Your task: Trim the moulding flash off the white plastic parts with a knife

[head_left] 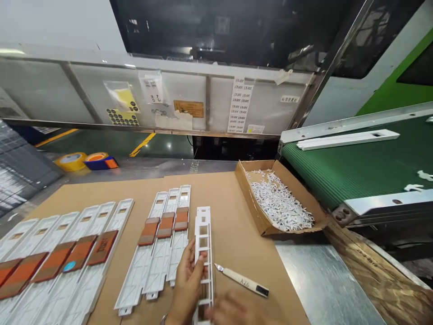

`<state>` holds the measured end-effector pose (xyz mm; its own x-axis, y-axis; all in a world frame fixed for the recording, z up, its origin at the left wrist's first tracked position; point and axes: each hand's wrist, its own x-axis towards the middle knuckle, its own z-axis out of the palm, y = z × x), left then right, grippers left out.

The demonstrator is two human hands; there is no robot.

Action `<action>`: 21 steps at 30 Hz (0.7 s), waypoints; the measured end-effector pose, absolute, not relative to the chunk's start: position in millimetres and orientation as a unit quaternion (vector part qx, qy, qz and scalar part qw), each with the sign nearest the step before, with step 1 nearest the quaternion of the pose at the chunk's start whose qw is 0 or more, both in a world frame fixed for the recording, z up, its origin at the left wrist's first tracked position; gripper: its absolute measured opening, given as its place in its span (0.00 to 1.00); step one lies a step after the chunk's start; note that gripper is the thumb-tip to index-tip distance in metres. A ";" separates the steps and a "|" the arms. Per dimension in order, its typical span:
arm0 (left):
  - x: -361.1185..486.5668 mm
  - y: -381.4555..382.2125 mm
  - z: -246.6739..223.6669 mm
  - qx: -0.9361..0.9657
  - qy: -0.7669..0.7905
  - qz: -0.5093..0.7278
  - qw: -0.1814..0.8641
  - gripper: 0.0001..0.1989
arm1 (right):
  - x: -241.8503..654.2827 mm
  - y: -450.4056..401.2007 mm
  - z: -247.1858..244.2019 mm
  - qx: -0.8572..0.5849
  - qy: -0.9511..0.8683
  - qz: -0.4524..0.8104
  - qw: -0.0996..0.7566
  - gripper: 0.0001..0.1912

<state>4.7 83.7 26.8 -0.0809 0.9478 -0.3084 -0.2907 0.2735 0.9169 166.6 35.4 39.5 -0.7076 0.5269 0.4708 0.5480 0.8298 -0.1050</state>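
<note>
My left hand [186,284] grips the long side of a white moulded plastic frame [203,253] with ladder-like openings, which stands nearly upright in the picture. My right hand [235,310] is blurred at the bottom edge, close to the frame's lower end, and its fingers are hard to make out. Just above it lies a cream utility knife [241,280] marked A26, with its blade towards the frame. Three similar white plastic panels [152,253] with brown tape strips lie left of my left hand on a brown cardboard sheet [223,194].
Several more taped white panels [64,257] lie at the left. A cardboard tray [257,194] of white plastic scraps sits at the sheet's far edge, next to a green conveyor belt [352,167]. Rolls of tape [86,161] lie beyond; a metal surface [321,284] is at right.
</note>
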 end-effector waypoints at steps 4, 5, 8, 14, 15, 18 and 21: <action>-2.2 62.4 -0.8 0.307 0.561 0.493 0.589 0.33 | 179.5 50.2 13.5 -0.506 -0.832 -0.022 0.225 0.12; -0.7 57.4 -5.9 0.317 0.567 0.489 0.582 0.31 | 181.4 52.2 7.5 -0.538 -0.815 -0.018 0.214 0.11; 7.5 42.8 -19.9 0.380 0.588 0.479 0.530 0.25 | 187.5 53.5 -6.0 -0.568 -0.799 -0.005 0.196 0.09; 21.2 15.1 -38.4 0.541 0.636 0.426 0.348 0.23 | 211.3 51.1 -3.5 -0.628 -0.752 0.026 0.200 0.10; 22.8 12.6 -38.0 0.566 0.644 0.409 0.312 0.26 | 213.4 51.7 -0.1 -0.632 -0.747 0.038 0.203 0.10; 26.0 12.8 -31.5 0.631 0.678 0.316 0.203 0.37 | 211.5 56.6 13.1 -0.614 -0.758 0.084 0.204 0.10; 23.4 23.0 -24.9 0.716 0.647 0.235 0.118 0.40 | 201.2 65.9 27.9 -0.571 -0.793 0.097 0.187 0.13</action>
